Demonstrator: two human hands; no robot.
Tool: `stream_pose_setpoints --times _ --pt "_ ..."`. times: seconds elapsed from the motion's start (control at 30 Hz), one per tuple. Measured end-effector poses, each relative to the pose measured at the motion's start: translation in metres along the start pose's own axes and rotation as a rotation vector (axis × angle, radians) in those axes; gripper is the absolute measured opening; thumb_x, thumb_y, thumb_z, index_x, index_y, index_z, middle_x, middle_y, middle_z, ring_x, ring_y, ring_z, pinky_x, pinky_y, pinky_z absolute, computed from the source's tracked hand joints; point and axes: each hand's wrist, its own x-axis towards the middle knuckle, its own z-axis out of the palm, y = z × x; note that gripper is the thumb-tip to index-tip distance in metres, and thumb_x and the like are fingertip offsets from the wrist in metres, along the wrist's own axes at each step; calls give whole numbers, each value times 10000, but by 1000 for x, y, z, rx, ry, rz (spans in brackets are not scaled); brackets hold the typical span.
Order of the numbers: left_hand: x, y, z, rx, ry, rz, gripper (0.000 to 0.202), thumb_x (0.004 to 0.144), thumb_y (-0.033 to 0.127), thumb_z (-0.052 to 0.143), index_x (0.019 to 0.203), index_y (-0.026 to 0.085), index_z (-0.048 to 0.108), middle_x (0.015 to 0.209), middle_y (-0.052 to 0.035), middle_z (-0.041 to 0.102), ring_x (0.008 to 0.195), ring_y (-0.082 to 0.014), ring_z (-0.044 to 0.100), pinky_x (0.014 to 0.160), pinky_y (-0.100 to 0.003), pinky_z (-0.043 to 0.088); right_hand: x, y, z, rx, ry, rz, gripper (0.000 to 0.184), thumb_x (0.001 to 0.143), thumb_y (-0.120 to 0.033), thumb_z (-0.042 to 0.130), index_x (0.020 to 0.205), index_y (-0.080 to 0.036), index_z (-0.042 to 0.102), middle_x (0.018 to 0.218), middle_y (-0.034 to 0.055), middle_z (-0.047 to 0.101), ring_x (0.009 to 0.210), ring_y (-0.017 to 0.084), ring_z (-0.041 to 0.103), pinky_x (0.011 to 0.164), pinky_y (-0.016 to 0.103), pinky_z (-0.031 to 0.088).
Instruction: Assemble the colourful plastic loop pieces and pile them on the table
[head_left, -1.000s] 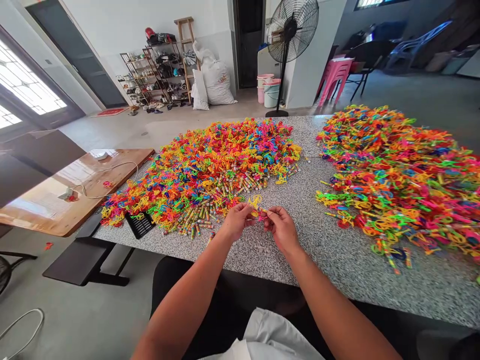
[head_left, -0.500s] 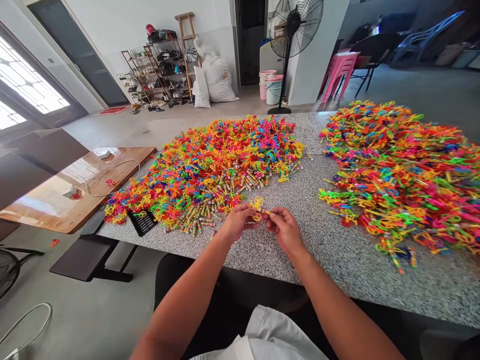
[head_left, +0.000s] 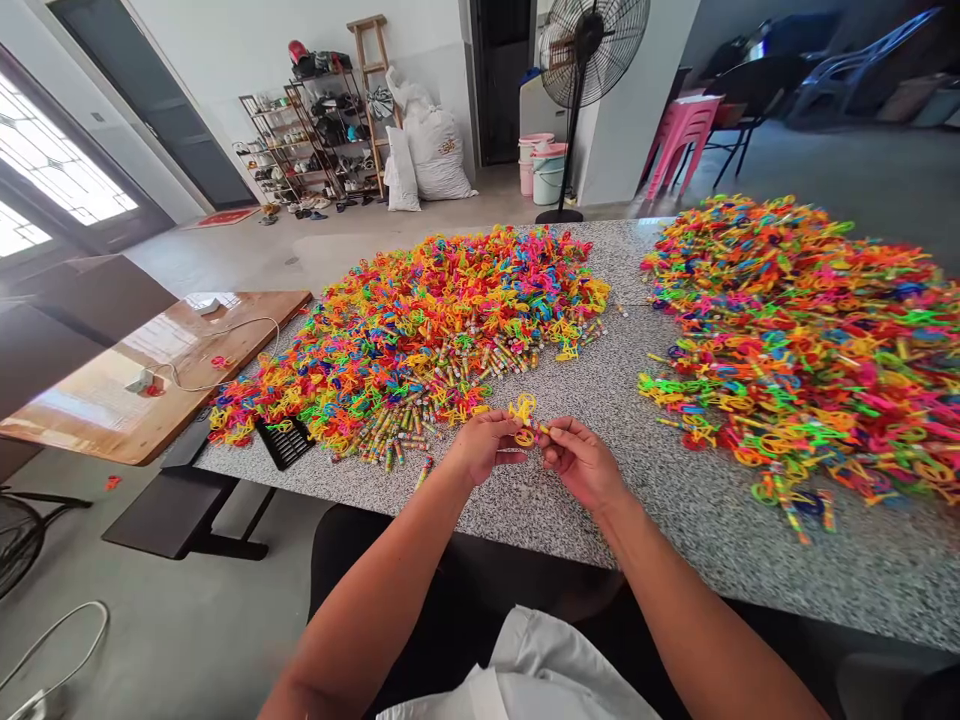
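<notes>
Above the front part of the speckled table (head_left: pixel 637 500), my left hand (head_left: pixel 484 445) pinches a small yellow plastic piece (head_left: pixel 523 408) with a looped outline. My right hand (head_left: pixel 585 460) is closed on the short tube end (head_left: pixel 545 430) at the piece's right side; its fingertips hide part of it. Just beyond my left hand lie many short printed tubes (head_left: pixel 394 430). Behind them spreads a heap of colourful plastic pieces (head_left: pixel 450 290). To the right is a second heap (head_left: pixel 810 350), where pieces with tubes attached show at the near edge.
A black slotted tray (head_left: pixel 283 443) lies at the table's left front edge. Beside it stands a lower wooden table (head_left: pixel 150 370) with a cable. A standing fan (head_left: pixel 589 40), buckets (head_left: pixel 547 175) and white sacks (head_left: pixel 435 155) stand beyond the table.
Both hands have shifted slightly to the right with the yellow piece between them. My right hand has moved a little away from my left, and more of the tube end shows.
</notes>
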Motion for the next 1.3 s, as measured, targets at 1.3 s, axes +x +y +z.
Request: stream_pose_setpoints --times 1.3 --pt "30 -41 -35 1018 186 447 370 833 125 620 1196 180 661 828 -11 662 787 -156 626 776 -272 485 188 -14 21 -1318 419 -126 176 833 -169 670 1005 -143 699 1163 226 705 1216 348 606 1022 433 439"
